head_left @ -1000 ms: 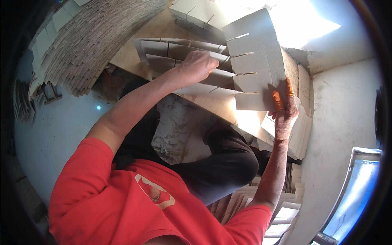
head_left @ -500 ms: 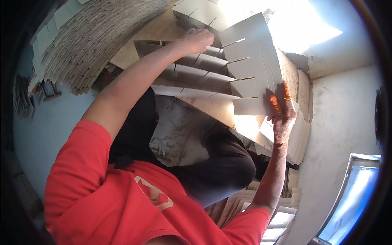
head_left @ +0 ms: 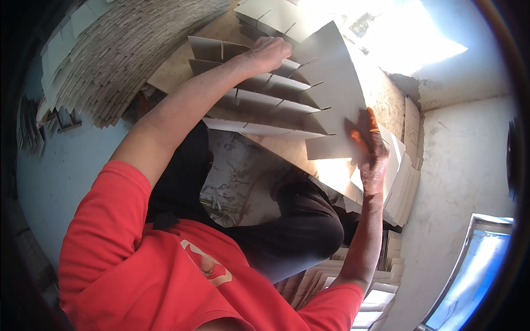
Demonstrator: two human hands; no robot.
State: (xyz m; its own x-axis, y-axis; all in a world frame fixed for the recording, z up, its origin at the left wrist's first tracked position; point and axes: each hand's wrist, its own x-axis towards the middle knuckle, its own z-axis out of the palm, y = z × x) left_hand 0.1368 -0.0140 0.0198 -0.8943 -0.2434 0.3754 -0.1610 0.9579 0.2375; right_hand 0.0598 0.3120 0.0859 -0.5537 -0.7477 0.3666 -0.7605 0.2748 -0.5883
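Observation:
Several long cardboard divider strips (head_left: 276, 105) stand on edge, side by side, on a wooden board. My left hand (head_left: 269, 54) is closed at the far strips, its fingertips hidden behind the knuckles. In my right hand (head_left: 373, 157), which wears orange finger covers, is the near right end of a wider slotted cardboard sheet (head_left: 337, 83). The sheet lies across the right ends of the upright strips. Its slots meet their ends, though how deep they sit in each other I cannot tell.
A large stack of cardboard pieces (head_left: 132, 55) rises at the far left. More slotted sheets (head_left: 270, 16) lie beyond my left hand. Cardboard pieces (head_left: 403, 187) lean by the right wall, and others (head_left: 317, 281) sit beside my leg. Bright sunlight falls at the back right.
My right hand has moved left with the slotted sheet, which now overlaps the strip ends further and is tilted more. My left hand has barely shifted.

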